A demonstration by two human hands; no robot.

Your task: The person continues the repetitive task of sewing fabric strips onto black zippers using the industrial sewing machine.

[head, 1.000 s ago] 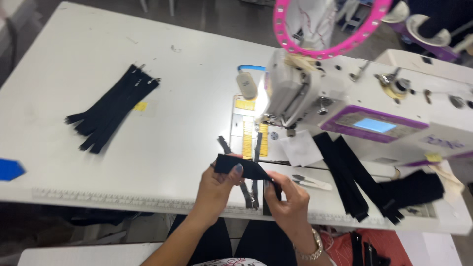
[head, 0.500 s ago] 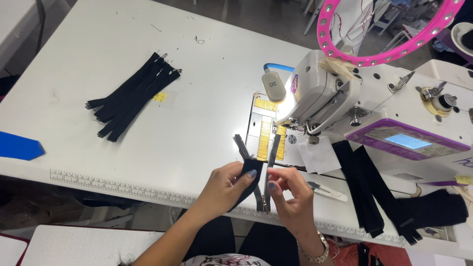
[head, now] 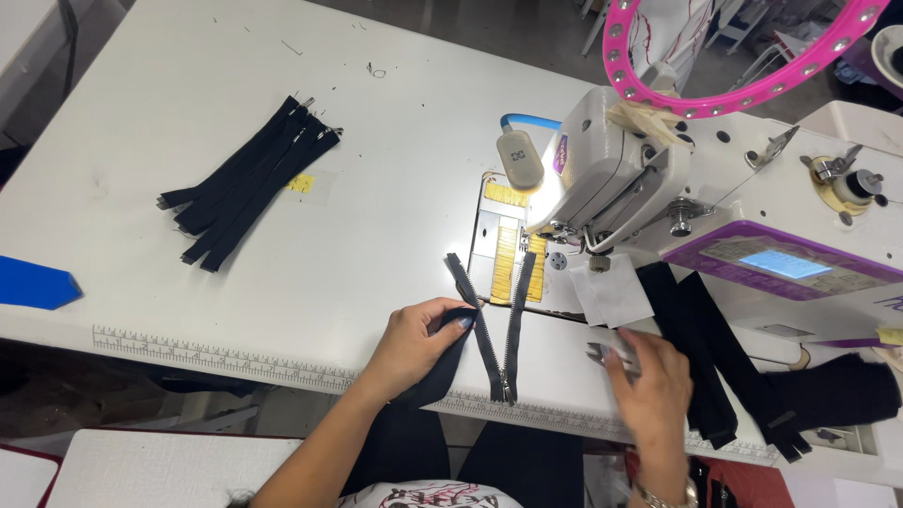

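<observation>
Compared with half a second earlier, the zipper is no longer held up between both hands: it is now laid on the table, and the right hand has been moved off it to the right.

Nearest the table edge, the left hand (head: 414, 343) is laid on a piece of black fabric (head: 440, 369) that hangs over the printed ruler strip (head: 216, 356) along the edge. The fabric is pinched between thumb and curled fingers at the left tape of the open black zipper with metal teeth (head: 494, 325). The zipper is spread in a V: its slider sits at the bottom near the ruler strip, just right of the left hand, and its two tapes are splayed upward toward the needle plate.

The right hand (head: 649, 386) is placed well apart from the zipper, fingers bent over a small pair of metal thread snips (head: 602, 356); whether the snips are gripped cannot be told. Just beyond it lies a white paper square (head: 611, 292), and to its right black fabric strips (head: 715, 367) are draped over the table edge.

Farther back, the white sewing machine with a purple control panel (head: 677, 188) is seen, with a pink ring light (head: 734, 94) above it. On the far left of the white table (head: 188, 113), a bundle of closed black zippers (head: 245, 179) is laid.
</observation>
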